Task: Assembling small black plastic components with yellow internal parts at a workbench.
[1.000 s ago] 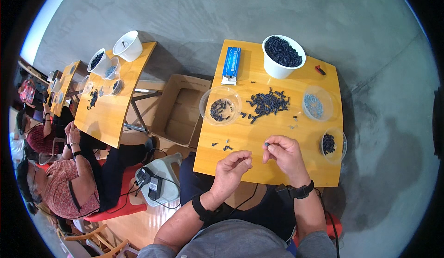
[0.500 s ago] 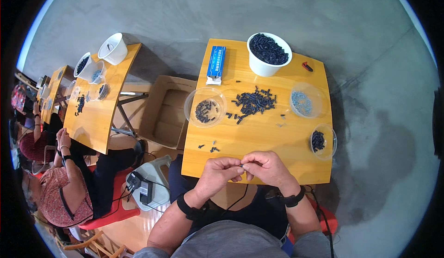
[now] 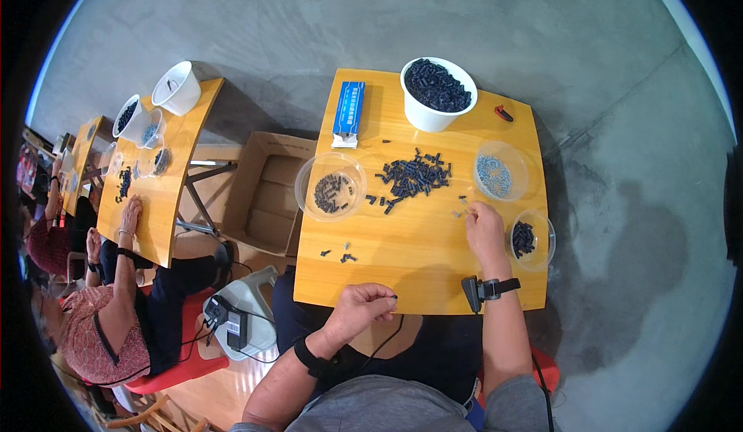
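My left hand (image 3: 362, 310) is at the table's front edge, thumb and forefinger pinched on a small black piece (image 3: 395, 297). My right hand (image 3: 485, 233) reaches over the right part of the table. Its fingers are curled down beside a few tiny loose pieces (image 3: 457, 214); its fingertips are mostly hidden, and whatever they hold cannot be made out. Left of it lies a heap of short black tube-like pieces (image 3: 416, 179). A clear tub (image 3: 517, 170) of small bluish-silver parts stands just beyond the right hand, and a clear tub (image 3: 545, 240) with black pieces is to its right.
At the back stand a white bucket (image 3: 429, 118) full of black pieces and a blue box (image 3: 350, 111). A red-and-black tool (image 3: 504, 113) lies at back right. A clear tub (image 3: 303, 188) with dark pieces sits left, near several loose parts (image 3: 348, 258). Another person (image 3: 108, 316) works leftward.
My hands have parted: the right one moved forward and right to the loose pieces, while the left stayed near the front edge with the black piece. The neighbouring person's hand moved onto their table.
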A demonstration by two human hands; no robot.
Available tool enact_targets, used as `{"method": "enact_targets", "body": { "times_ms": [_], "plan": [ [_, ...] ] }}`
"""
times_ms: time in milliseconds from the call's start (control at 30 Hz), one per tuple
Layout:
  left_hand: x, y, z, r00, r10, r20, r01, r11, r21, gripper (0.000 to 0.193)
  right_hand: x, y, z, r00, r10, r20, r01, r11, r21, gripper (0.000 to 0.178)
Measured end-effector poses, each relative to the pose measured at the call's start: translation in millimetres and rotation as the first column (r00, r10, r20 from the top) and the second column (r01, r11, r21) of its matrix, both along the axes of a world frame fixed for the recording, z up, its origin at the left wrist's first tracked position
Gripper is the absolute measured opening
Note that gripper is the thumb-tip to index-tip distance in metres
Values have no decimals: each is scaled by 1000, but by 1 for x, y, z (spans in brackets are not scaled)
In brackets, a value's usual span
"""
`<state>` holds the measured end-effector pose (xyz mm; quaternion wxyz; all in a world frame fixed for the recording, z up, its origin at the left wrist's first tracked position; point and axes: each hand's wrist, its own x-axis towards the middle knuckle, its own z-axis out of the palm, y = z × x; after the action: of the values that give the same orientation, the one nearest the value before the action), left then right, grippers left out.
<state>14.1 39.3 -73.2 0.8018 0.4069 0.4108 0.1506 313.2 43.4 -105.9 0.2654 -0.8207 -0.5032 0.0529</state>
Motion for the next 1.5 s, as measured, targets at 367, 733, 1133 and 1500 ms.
{"method": "enact_targets", "body": {
  "times_ms": [367,733,1133,1500],
  "plan": [
    [2,-4,6,996,35,84,-34,999,-9,11,-2,6,-3,992,26,125,-4,985,-172,12],
    [2,-7,41,962,117,245,-152,980,130,11,-59,-34,66,567,138,-812,3,986,169,7],
    [-5,-31,71,947,57,317,-167,928,332,12,-128,-79,150,482,631,-608,-479,771,420,12],
    [-14,-47,84,956,64,286,-172,913,369,11,-140,-92,167,570,696,-437,-588,717,374,14]
  ]
}}
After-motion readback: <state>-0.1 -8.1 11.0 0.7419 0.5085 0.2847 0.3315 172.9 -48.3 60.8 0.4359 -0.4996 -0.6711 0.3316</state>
